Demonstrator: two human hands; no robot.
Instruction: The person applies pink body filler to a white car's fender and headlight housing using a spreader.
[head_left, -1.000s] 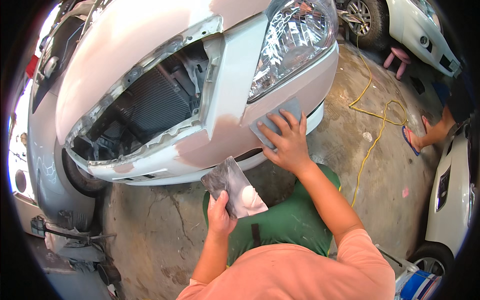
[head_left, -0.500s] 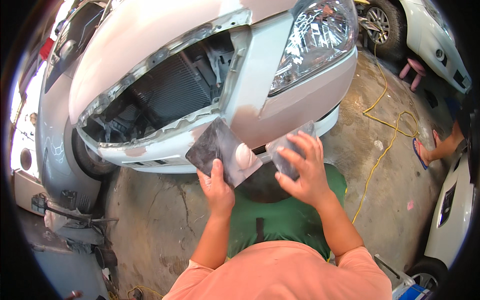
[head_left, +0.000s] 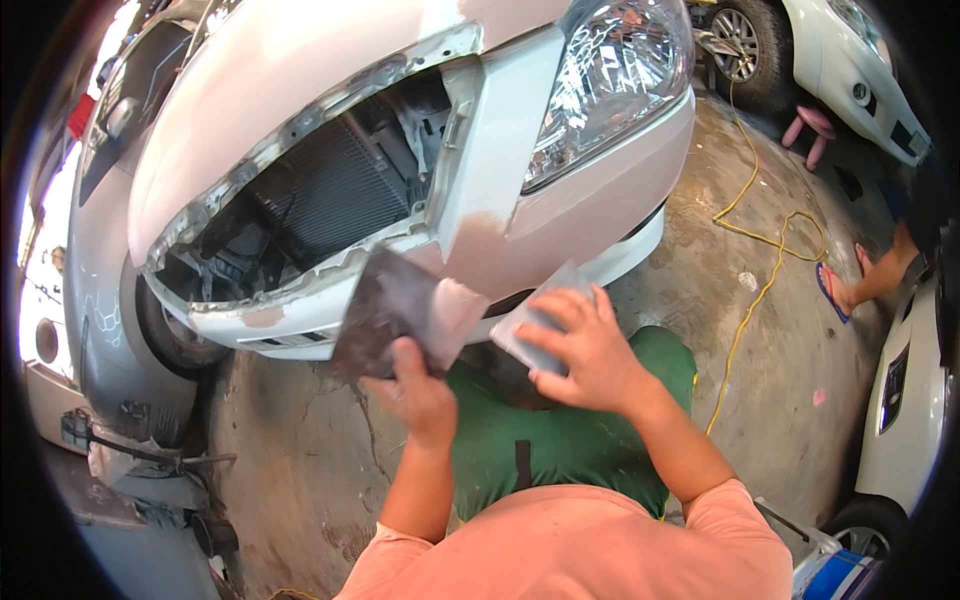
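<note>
Loading pink paste [head_left: 458, 308] seems the step, left hand [head_left: 415, 398] gripping the dark board [head_left: 378, 315], right hand [head_left: 590, 360] clasping the grey spreader [head_left: 513, 328]; next calls for a level wipe.

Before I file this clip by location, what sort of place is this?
Probably a car body workshop: a white car front with matte pinkish-brown patches, its dark finned radiator exposed, and a silver-grey car standing close by.

Legible text: 0 words, 0 numbers. Blue-and-white striped object [head_left: 838, 578], lower right: lettering not resolved. White car [head_left: 880, 455], right edge: dark inset [head_left: 897, 370] bears 1 pale mark, unreadable. Grey car [head_left: 120, 340], left: pale looping lines, no readable characters.
</note>
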